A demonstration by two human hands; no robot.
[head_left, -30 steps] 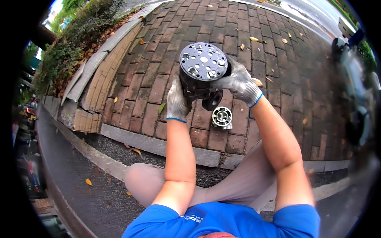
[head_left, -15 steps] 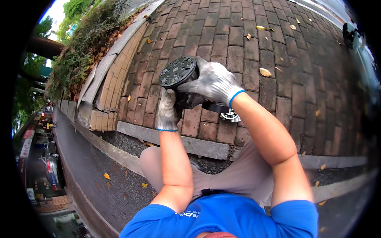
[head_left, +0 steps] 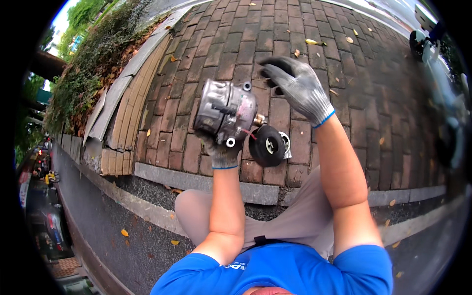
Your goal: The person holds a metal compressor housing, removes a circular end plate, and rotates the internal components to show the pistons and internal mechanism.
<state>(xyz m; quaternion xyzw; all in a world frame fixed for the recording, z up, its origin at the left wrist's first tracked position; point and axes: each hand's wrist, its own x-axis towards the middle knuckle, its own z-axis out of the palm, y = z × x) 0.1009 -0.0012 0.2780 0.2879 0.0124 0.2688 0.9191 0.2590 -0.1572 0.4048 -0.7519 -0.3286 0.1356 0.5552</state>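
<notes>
My left hand, in a grey glove with a blue cuff, grips a metal car air-conditioning compressor from below, so most of its fingers are hidden. The cylinder-shaped body is grimy, with mounting eyes, a brassy shaft end and a thin red wire on its right side. My right hand, gloved alike, is raised to the right of the compressor, apart from it, its fingers stretched out with nothing in them. On the bricks beneath lies a black pulley-like wheel, with a silver ring-shaped part against its right side.
Red-brown brick paving spreads ahead, dotted with yellow leaves. A stone kerb runs between the bricks and my bent legs. Left stands a raised planter edge with shrubs; a bluish vehicle is blurred at the far right.
My right hand has let go of the compressor and moved right. My left hand has tipped the compressor over, turning its dark round end out of sight and its metal side into view.
</notes>
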